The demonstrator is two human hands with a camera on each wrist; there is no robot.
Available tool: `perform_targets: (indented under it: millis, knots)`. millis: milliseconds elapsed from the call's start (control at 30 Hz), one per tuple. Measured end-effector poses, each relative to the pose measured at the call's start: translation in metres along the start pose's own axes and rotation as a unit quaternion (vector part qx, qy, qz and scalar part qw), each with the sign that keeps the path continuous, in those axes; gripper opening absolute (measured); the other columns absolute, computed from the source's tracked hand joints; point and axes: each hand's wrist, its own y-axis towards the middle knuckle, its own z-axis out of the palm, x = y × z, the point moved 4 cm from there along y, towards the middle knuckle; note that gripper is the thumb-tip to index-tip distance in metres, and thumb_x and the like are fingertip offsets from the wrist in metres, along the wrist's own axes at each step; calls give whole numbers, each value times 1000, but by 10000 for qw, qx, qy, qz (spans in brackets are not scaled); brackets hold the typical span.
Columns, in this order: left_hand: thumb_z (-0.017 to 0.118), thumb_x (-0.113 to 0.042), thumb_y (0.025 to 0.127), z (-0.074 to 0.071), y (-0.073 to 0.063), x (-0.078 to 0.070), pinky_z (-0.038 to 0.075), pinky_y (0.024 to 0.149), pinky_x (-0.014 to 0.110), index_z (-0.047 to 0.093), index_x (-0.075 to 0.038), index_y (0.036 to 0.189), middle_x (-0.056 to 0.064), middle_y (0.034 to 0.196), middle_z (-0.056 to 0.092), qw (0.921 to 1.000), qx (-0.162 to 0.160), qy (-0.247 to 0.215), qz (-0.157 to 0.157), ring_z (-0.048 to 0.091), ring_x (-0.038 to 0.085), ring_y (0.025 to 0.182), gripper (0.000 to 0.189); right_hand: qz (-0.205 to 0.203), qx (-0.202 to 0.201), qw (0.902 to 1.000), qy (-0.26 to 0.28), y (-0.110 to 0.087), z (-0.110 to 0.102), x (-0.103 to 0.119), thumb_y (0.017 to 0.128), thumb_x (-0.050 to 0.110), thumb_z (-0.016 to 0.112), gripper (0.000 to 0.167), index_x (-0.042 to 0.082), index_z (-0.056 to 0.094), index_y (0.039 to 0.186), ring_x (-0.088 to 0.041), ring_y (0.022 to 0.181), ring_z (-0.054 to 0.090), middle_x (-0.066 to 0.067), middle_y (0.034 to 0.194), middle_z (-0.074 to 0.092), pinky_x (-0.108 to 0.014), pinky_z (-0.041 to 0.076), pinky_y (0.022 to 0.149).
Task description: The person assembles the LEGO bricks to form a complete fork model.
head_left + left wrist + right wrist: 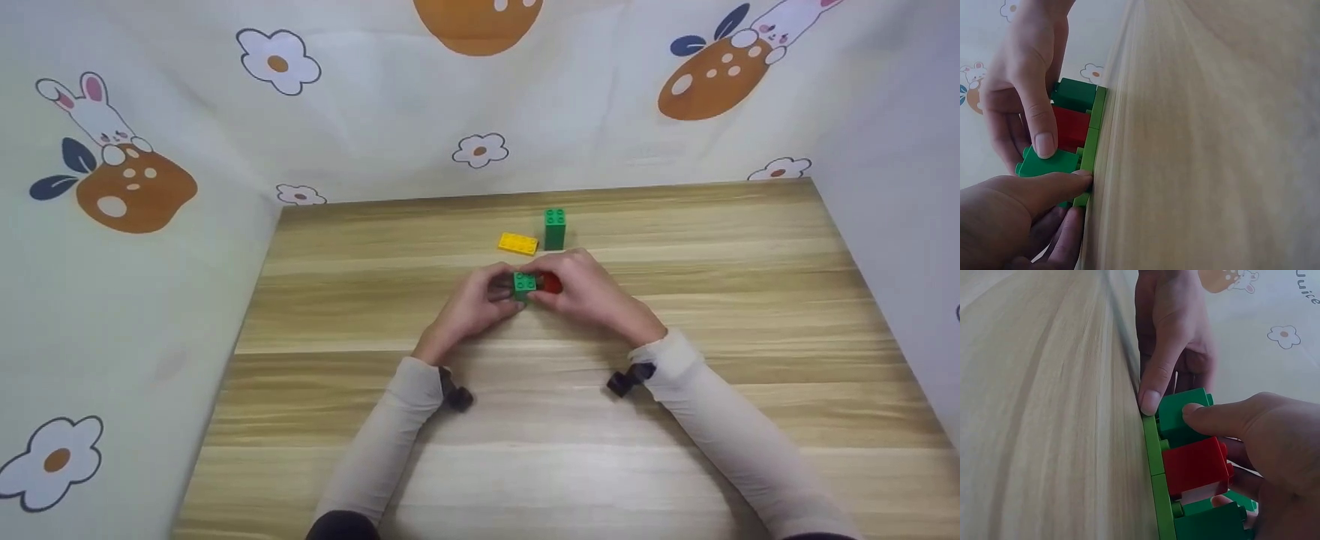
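Observation:
Both hands meet at a low row of toy building bricks on the table. The row has a light green base [1090,146], seen edge-on in the wrist views, with a green brick [525,282], a red brick [1196,466] and a darker green brick [1075,94] along it. My left hand [476,304] pinches the base at the green brick's end, its thumb at the base's edge. My right hand [589,291] grips the green brick, thumb on its near face and fingers behind. From the head view, that hand covers much of the row.
Just beyond the hands stand a tall green block [554,230] and, left of it, a flat yellow brick [517,244]. A patterned cloth [375,120] rises behind and at both sides of the wooden table [337,315].

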Motion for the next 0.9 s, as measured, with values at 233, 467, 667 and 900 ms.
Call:
perform_targets:
  millis: [233, 467, 667, 900]
  knots:
    - [81, 0, 94, 0, 0, 0, 60, 110, 32, 66, -5, 140, 16, 138, 72, 9999, 10, 120, 98, 71, 27, 131, 49, 0, 8, 9999, -138, 1, -1, 2, 94, 20, 87, 41, 19, 78, 134, -20, 111, 75, 1, 129, 80, -42, 61, 100]
    - [81, -1, 93, 0, 0, -2, 59, 111, 32, 66, -7, 140, 15, 138, 71, 9997, 41, 242, 66, 70, 27, 131, 50, 46, 58, 9998, -184, 2, -1, 2, 94, 20, 87, 43, 20, 76, 136, -22, 120, 74, 1, 133, 78, -45, 59, 108]
    - [82, -1, 93, 0, 1, -3, 59, 112, 33, 66, -7, 140, 15, 139, 71, 9991, 53, 418, 109, 70, 26, 131, 50, 69, 44, 9997, -213, 1, 0, 2, 94, 21, 87, 43, 19, 76, 136, -23, 121, 73, 0, 132, 79, -47, 56, 112]
    - [83, -3, 93, 1, 1, -6, 57, 115, 38, 67, -8, 139, 12, 140, 72, 9962, 105, 848, 180, 70, 25, 129, 50, 148, 15, 9997, -198, -2, 2, -1, 94, 24, 87, 42, 19, 77, 134, -25, 121, 72, -1, 130, 79, -51, 52, 114]
